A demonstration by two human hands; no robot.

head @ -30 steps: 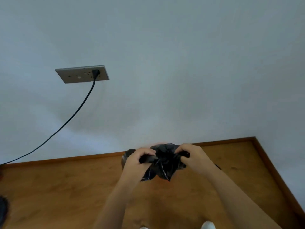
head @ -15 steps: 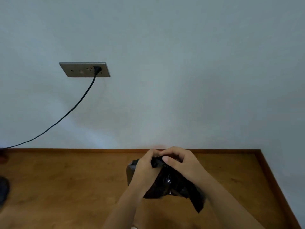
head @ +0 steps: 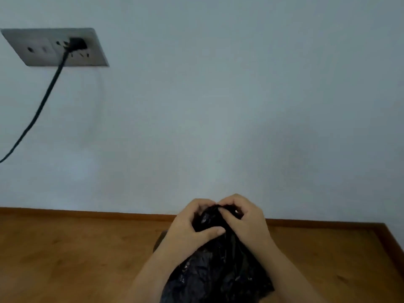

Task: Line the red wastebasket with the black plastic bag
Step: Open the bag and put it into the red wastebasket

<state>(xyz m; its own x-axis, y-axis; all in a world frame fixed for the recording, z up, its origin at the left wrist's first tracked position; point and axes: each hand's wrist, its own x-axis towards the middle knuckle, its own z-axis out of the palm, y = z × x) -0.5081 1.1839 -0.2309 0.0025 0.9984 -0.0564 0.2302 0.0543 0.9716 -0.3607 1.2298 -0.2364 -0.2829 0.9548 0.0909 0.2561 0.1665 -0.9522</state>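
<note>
Fingers: left hand (head: pixel 192 230) and right hand (head: pixel 244 221) side by side, knuckles nearly touching; fingers (head: pixel 225 212) of both curled and pinching the top edge of the black plastic bag (head: pixel 218 272), left thumb pressed flat across the film.
Bag: bunched and crumpled, gathered at the top between the fingers, the rest hanging below them toward the lower edge of view; mouth not yet visibly parted.
Step in hand: likely rubbing or picking at the top edge to separate the layers and find the opening.
Done so far: bag in hand only; no lining visible.
Left to do: open the mouth, shake the bag out, lower it into the red wastebasket, fold the rim over the edge.
Wastebasket: not in view; place cannot be told.
Below the fingers: brown wooden floor (head: pixel 76 254), bare where visible; a dark patch just left of the left wrist, too unclear to name.
Beyond the fingers: pale wall (head: pixel 240 106), wooden skirting (head: pixel 87 213) along its foot.
Far up and left: grey socket plate (head: pixel 39 49) with a black plug and cable (head: pixel 41 106) trailing down-left, well apart.
In the way: nothing near the hands; main hindrance likely the clinging thin film itself.
</note>
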